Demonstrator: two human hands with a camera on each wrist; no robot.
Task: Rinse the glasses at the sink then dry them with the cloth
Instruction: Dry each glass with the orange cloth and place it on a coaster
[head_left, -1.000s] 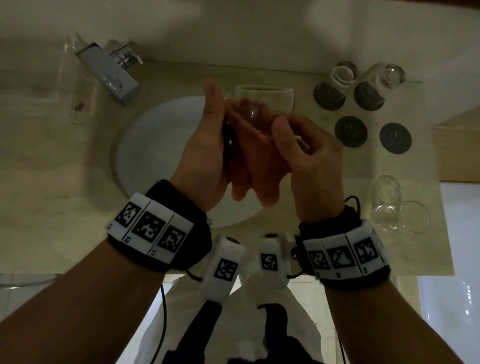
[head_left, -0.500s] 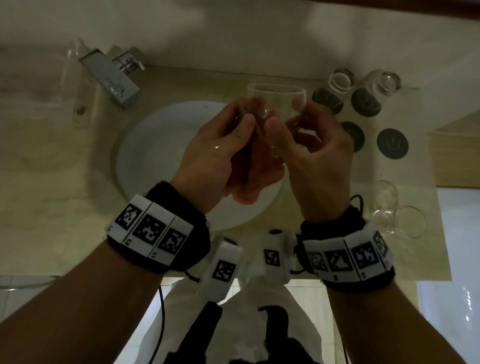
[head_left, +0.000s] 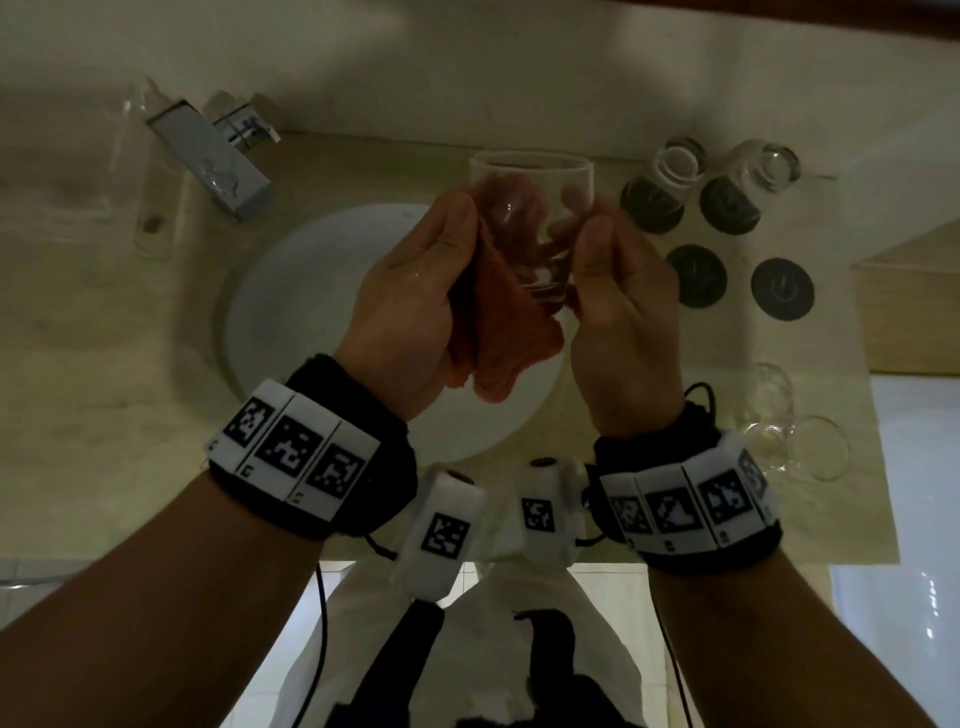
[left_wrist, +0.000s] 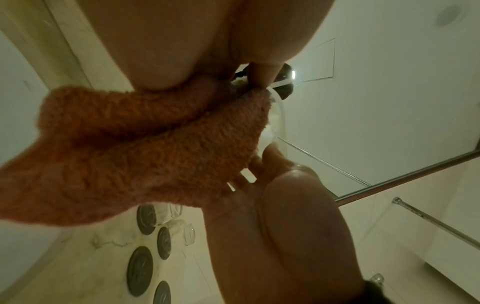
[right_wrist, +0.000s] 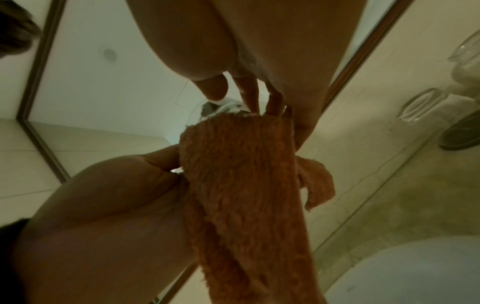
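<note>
Orange terry cloth (head_left: 493, 322) wraps the lower part of a clear glass (head_left: 530, 208), held up over the white sink (head_left: 291, 312). Left hand (head_left: 415, 291) has its fingers curled round the cloth and the glass's side, thumb on top. Right hand (head_left: 618, 296) pinches the other side of the glass, thumb in front; the other fingertips show through the wall near the rim. Left wrist view: cloth bunched between palm and glass, loose end hanging. Right wrist view: fingertips at the glass edge, cloth trailing below.

Judgement: drying step in hand, this glass not yet done.

Risks from here:
- Slip. Glass probably wet; the right hand's hold is a pinch on bare glass, not a full wrap. A twist of the cloth could turn the glass out of that pinch, and it would drop into the sink or onto the stone tabletop (head_left: 104, 338) and likely break.
- Squeeze. Walls look thin; pressing hard while rubbing could crack it in the hands.
- Collateral. More glasses (head_left: 795, 441) stand near the right wrist by the tabletop edge, and jars (head_left: 675, 176) behind on dark coasters (head_left: 782, 288). An outward elbow or the dangling cloth end could knock one.
- Faucet (head_left: 218, 171) stands left of the glass; a careless swing leftward could chip the rim.
</note>
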